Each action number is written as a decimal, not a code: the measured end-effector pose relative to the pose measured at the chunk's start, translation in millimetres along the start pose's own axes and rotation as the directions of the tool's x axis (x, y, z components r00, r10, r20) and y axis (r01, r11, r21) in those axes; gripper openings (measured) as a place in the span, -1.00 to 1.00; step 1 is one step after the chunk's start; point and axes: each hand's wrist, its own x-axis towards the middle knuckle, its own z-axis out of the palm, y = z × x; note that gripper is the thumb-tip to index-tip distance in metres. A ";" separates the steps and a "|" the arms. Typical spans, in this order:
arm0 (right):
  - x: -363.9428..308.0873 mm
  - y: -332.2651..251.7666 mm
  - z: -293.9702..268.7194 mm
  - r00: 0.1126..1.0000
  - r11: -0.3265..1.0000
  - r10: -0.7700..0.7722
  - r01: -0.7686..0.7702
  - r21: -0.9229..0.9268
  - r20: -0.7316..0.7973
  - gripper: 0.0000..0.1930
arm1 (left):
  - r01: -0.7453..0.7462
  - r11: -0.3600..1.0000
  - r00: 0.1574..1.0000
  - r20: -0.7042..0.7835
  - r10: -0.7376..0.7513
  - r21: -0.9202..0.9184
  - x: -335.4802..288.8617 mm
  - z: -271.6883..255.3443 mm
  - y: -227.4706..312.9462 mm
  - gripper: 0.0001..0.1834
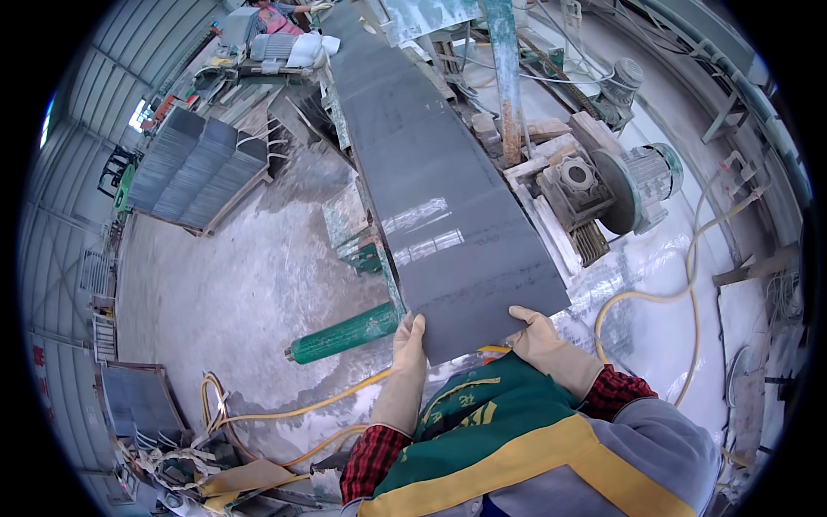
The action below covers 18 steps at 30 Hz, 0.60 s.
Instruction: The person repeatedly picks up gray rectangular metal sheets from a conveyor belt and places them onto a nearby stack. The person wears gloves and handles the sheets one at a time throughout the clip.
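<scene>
A dark grey, wet-looking stone slab (482, 289) lies at the near end of a long conveyor (343, 129), its surface reflecting light. Cream gloves cover both my hands. My left hand (408, 358) grips the slab's near left corner, thumb on top and fingers hidden underneath. Along the near edge, toward the right corner, my right hand (543, 343) holds the slab the same way, thumb over the top face. Where this slab ends and the dark surface farther up the conveyor begins is hard to make out.
A green roller (345, 333) juts out left of the conveyor. Right of it stands a motor with gearbox (633, 185). Yellow hoses (642, 295) cross the wet floor. Stacked slabs (200, 168) stand at far left. Another person (280, 15) is at the far end.
</scene>
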 end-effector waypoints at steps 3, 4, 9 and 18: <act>5.7 -2.5 -2.1 1.000 1.000 0.021 -0.021 0.008 0.009 -0.76 | 0.081 0.996 0.997 -0.020 -0.080 0.034 -5.0 -16.2 3.0 -0.75; 4.6 -2.2 1.6 1.000 1.000 0.022 -0.022 0.020 0.009 -0.77 | 0.110 0.994 0.994 -0.024 -0.109 0.029 -7.7 -26.6 -2.0 -0.74; -0.3 -10.5 8.9 0.992 0.989 0.121 -0.124 0.085 0.037 -0.77 | 0.331 0.937 0.931 -0.201 -0.305 0.114 -24.9 -41.3 -18.8 -0.67; 15.4 -13.4 1.1 0.974 0.974 0.225 -0.225 0.042 0.007 -0.79 | 0.298 0.939 0.948 -0.168 -0.270 0.174 -28.5 -22.2 -7.9 -0.65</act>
